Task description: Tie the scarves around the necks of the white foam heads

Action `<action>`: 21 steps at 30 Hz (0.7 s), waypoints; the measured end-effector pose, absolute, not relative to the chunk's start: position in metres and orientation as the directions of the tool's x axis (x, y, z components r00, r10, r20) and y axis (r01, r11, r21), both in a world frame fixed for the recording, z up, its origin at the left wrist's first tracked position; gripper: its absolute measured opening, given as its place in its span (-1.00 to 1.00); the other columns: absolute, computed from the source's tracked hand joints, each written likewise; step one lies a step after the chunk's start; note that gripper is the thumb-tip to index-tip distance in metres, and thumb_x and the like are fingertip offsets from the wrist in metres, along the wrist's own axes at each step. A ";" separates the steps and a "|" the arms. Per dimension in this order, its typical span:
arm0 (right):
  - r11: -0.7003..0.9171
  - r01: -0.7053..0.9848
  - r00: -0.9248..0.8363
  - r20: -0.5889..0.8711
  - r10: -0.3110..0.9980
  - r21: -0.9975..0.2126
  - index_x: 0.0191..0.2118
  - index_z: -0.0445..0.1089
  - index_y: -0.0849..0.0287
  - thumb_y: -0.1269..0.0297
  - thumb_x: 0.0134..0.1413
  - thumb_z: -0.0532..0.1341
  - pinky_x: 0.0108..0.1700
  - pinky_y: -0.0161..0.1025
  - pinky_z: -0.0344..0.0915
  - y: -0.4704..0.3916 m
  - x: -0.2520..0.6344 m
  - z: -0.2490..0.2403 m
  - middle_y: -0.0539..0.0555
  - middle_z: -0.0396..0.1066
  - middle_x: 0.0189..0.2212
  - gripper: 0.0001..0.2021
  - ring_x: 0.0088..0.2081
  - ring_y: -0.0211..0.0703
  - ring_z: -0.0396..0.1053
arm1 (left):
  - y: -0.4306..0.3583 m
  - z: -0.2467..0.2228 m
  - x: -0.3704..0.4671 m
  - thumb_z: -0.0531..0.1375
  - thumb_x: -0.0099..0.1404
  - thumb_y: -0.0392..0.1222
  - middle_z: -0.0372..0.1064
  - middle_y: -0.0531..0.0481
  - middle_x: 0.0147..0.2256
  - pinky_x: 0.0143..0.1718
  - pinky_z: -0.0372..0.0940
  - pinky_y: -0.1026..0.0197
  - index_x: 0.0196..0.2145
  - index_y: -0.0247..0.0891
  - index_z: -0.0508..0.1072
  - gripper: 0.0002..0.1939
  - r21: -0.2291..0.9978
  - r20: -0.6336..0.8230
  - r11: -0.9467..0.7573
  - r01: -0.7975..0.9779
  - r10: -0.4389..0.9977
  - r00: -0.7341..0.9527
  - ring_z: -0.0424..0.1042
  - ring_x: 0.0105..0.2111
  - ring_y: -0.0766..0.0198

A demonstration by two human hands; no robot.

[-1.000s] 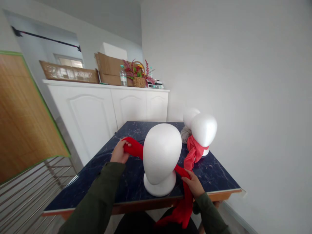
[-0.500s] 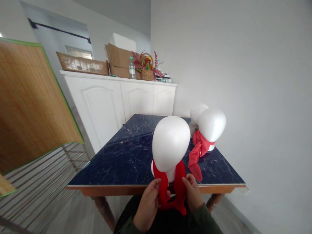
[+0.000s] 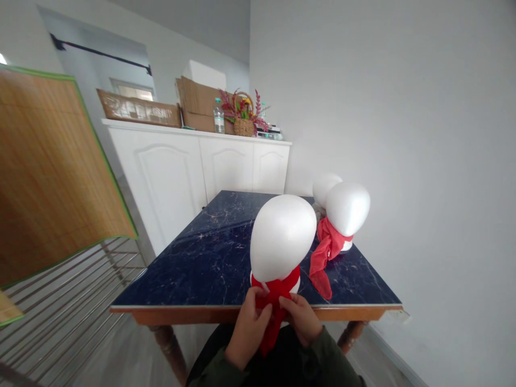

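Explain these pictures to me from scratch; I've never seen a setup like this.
There is no machine here: a person works with two bare hands. Every picture comes from one camera worn on that person's head, looking forward and down.

On the dark blue table stands a blank white mannequin head. A red scarf crosses its neck in front; the back is hidden. The left hand and right hand both grip this scarf, close together below the head.

Towards the right are two more white heads. The nearer one wears a coral scarf; the farther one has grey cloth at its base, mostly hidden.
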State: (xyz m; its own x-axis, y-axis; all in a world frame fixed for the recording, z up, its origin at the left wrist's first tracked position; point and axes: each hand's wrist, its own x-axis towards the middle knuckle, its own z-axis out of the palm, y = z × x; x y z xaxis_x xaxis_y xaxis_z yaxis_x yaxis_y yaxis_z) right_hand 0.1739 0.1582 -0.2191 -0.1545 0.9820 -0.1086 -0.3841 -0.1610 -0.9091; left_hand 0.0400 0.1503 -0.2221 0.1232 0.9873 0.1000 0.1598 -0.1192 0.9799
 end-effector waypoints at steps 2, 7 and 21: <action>-0.246 -0.558 -0.207 -0.154 0.966 -0.793 -0.66 0.19 0.18 0.12 -0.29 0.34 -0.45 -0.33 0.12 0.156 0.176 -0.214 -0.09 0.20 -0.67 -0.67 -0.56 -0.32 0.17 | 0.156 -0.220 0.036 0.02 0.21 -0.13 0.36 -0.13 -0.22 -0.41 0.27 0.17 -0.15 -0.27 0.25 -0.74 0.977 0.076 -0.108 0.185 0.982 0.175 0.41 -0.46 0.23; -0.358 -0.656 -0.350 -0.153 0.924 -0.664 -0.70 0.14 0.16 0.20 -0.23 0.31 -0.39 -0.31 0.19 0.155 0.183 -0.207 -0.09 0.15 -0.67 -0.68 -0.53 -0.30 0.18 | 0.172 -0.205 0.034 0.17 0.10 -0.13 0.42 -0.14 -0.25 -0.20 0.20 0.12 -0.19 -0.28 0.40 -0.70 0.791 0.224 -0.320 0.521 0.945 0.240 0.39 -0.22 0.06; 0.065 0.161 0.209 0.099 0.973 -0.985 -0.55 0.23 0.14 0.20 -0.20 0.23 -0.55 -0.33 0.01 0.182 0.223 -0.238 -0.12 0.17 -0.69 -0.82 -0.62 -0.30 0.09 | 0.196 -0.176 0.014 0.07 0.17 -0.32 0.48 -0.07 -0.43 -0.31 0.35 0.24 -0.31 -0.41 0.42 -0.83 0.669 -0.322 0.494 -0.555 0.866 0.383 0.46 -0.42 0.25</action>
